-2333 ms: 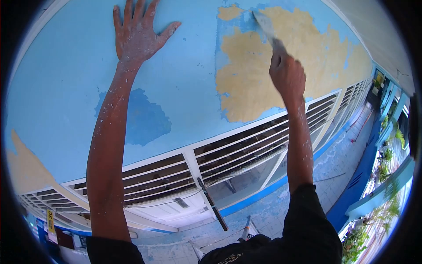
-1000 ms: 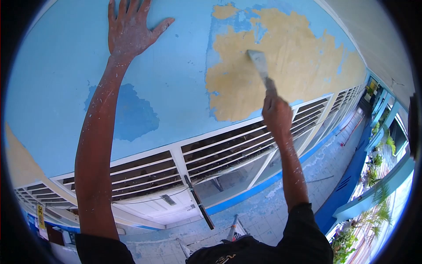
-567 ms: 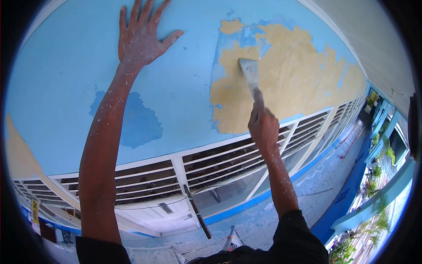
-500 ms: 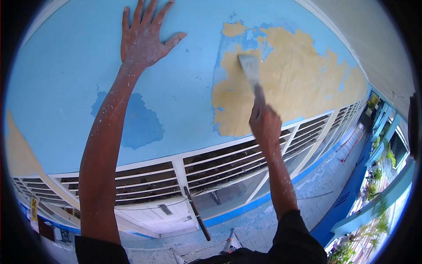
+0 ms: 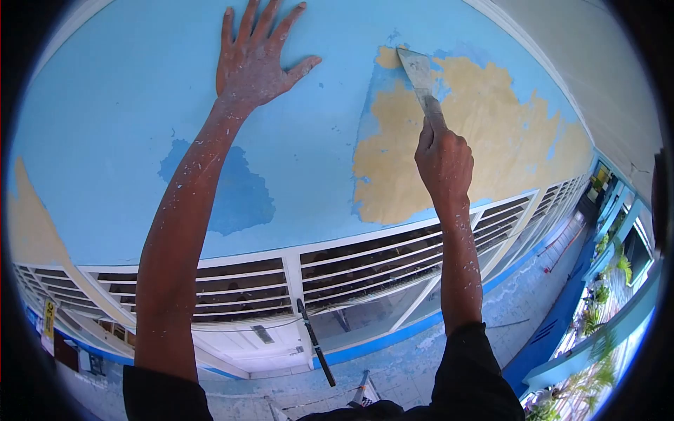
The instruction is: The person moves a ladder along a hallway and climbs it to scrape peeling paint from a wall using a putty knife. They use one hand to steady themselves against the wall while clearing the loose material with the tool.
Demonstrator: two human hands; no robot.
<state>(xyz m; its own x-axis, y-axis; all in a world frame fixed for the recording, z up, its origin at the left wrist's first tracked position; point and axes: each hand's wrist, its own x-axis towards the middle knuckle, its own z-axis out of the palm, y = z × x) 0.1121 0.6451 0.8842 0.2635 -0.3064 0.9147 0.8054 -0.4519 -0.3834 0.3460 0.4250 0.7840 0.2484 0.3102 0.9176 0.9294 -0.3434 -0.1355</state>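
My left hand (image 5: 256,59) lies flat with fingers spread against the light blue wall (image 5: 112,119), high at the upper middle. My right hand (image 5: 444,160) grips the handle of a metal scraper (image 5: 419,74). Its flat blade points up and rests on the wall at the upper left edge of a big tan patch (image 5: 477,133) where the blue paint is gone. A strip of blue paint remains just left of the blade. Both forearms are flecked with white paint chips.
A darker blue patch (image 5: 232,193) shows below my left forearm. White louvred vents (image 5: 365,263) run under the wall. Far below lie a tiled floor (image 5: 414,358), a blue railing and green plants (image 5: 604,316) at the right.
The scraper has slid upward from the middle of the tan patch to its upper left edge, my right hand rising with it. My left hand stays pressed on the wall.
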